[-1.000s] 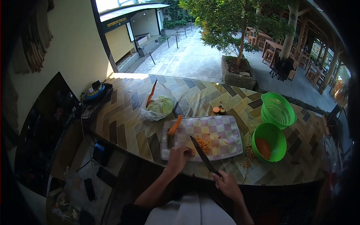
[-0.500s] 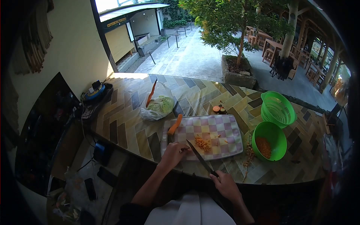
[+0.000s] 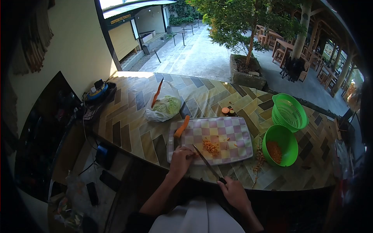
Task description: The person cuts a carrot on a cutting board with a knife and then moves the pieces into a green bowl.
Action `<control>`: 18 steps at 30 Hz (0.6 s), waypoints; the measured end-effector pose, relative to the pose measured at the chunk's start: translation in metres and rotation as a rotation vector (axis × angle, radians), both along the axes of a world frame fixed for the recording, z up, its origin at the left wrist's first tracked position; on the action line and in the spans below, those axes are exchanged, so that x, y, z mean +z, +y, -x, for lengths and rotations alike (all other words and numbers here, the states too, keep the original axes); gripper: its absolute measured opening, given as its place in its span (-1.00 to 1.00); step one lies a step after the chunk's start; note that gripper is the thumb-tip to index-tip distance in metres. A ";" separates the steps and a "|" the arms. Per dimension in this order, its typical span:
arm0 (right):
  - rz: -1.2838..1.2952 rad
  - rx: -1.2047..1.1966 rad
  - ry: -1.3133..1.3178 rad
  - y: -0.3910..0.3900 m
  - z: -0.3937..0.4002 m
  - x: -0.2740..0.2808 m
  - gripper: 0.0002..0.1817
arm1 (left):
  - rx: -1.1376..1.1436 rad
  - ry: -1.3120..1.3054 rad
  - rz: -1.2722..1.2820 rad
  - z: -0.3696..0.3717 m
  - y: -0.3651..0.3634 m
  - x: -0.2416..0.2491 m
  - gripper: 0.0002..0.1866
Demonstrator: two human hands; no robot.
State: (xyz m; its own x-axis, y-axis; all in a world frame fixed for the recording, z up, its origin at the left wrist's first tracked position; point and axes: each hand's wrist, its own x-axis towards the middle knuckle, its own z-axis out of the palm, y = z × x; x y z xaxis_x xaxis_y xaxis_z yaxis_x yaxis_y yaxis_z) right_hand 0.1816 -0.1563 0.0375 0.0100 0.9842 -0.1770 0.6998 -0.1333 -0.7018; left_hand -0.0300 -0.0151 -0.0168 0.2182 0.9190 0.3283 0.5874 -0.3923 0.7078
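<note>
My right hand grips the dark handle of a knife, whose blade slants up and left over the near edge of a checkered cutting board. At the board's lower left my left hand is closed, its fingertips pinching what looks like a small piece of carrot, mostly hidden by the fingers. Just right of the knife tip lies a heap of diced carrot, with a few bits scattered beyond it. A larger peeled carrot piece rests on the board's upper left corner.
Right of the board stand a green bowl holding orange bits and a green strainer basket. Peelings lie beside the board, carrot ends behind it. A plastic bag with cabbage and a thin carrot sits at the back.
The view has shifted slightly. Both hands stay almost in place, the left still pinching at the board's edge and the right still holding the knife.
</note>
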 end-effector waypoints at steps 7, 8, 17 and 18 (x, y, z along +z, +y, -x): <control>-0.004 -0.033 0.033 -0.002 0.002 -0.003 -0.65 | 0.009 0.007 -0.025 -0.003 -0.003 0.002 -0.86; -0.006 -0.040 0.033 -0.002 0.003 -0.003 -0.65 | 0.015 -0.002 -0.031 -0.003 -0.004 0.001 -0.87; 0.025 0.087 -0.057 -0.004 0.011 -0.008 -0.59 | 0.044 -0.057 -0.065 -0.004 -0.007 -0.007 -0.90; 0.038 0.094 -0.075 -0.004 0.011 -0.007 -0.60 | 0.043 -0.057 -0.068 -0.003 -0.008 -0.007 -0.90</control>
State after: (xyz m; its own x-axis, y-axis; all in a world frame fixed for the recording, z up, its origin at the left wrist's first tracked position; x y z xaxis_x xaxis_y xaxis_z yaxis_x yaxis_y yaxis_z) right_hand 0.1705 -0.1603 0.0307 -0.0672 0.9741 -0.2160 0.7606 -0.0901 -0.6429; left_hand -0.0267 -0.0227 -0.0241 0.1584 0.9024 0.4008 0.5642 -0.4159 0.7132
